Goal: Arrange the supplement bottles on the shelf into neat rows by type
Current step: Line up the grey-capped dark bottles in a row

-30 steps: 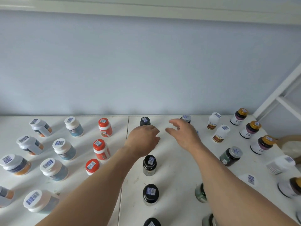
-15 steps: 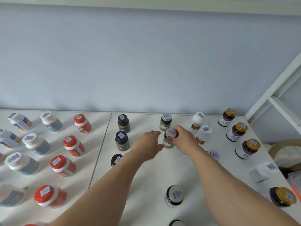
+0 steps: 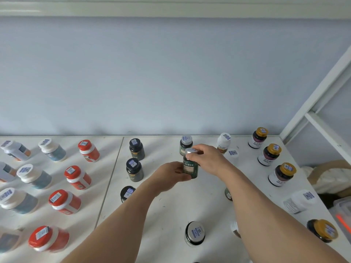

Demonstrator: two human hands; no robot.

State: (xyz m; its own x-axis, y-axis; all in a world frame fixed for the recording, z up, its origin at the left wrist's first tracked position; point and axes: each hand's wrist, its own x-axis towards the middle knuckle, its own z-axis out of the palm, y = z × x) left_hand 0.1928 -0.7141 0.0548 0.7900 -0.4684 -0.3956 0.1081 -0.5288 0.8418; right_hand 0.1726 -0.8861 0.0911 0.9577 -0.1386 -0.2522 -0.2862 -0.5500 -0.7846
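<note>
Right hand (image 3: 208,160) pinched the silver cap and left hand (image 3: 171,174) cupped the base of the green bottle (image 3: 190,168), just at 6 o'clock of its silver-capped twin (image 3: 186,147), presumably aligning that row.

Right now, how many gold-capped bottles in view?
4, all along the right edge: back, second, third, and one near the front corner. More may sit out of frame.
</note>
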